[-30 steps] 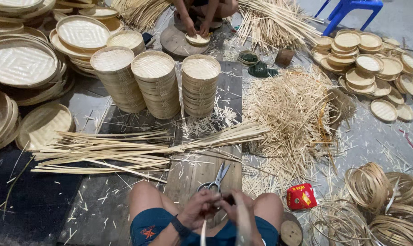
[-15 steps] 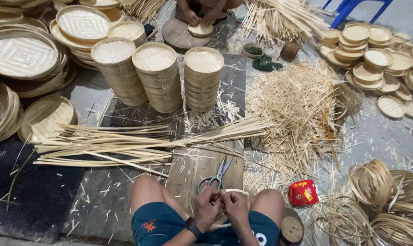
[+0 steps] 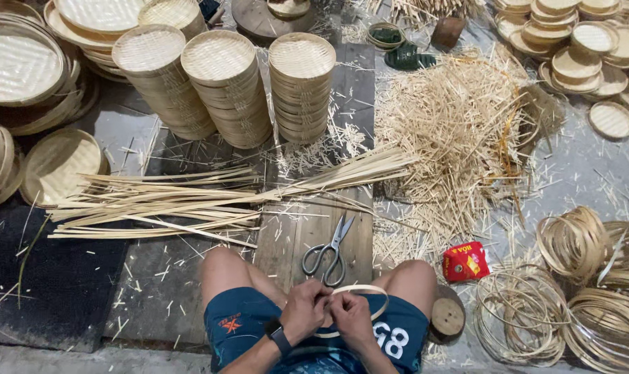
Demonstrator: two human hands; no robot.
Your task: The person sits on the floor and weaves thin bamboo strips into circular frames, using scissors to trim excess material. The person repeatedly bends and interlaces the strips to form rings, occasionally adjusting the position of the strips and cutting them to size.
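Bamboo strip hoop (image 3: 359, 294) is pinched shut by L hand (image 3: 304, 312) & R hand (image 3: 352, 320); ring-joining step judged; scissors (image 3: 328, 251) just ahead, likely needed for trimming

Bamboo hoop (image 3: 359, 291) in both hands: thin pale split strip, smooth, matt. Left hand (image 3: 306, 312) wears a watch (image 3: 280, 339) w/ black matt band, prob. rubber or plastic. Scissors (image 3: 328, 253) at 12 o'clock from the hands: grey metal, dull sheen. They lie on a wooden board (image 3: 307, 228), weathered, rough, unpainted. Long bamboo strips (image 3: 189, 201) at 10 o'clock: pale, dry, matt. Stacked woven lids (image 3: 302, 83) at 12: plaited bamboo, coarse weave texture. Offcut pile (image 3: 460, 131) at 1 o'clock: splintery straw-coloured slivers. Red packet (image 3: 465, 261) at 3: glossy foil or plastic. Shorts (image 3: 238, 325): blue cloth, matt. Coiled hoops (image 3: 578, 242) at 3: smooth bamboo. Floor (image 3: 578, 173): grey, rough concrete.
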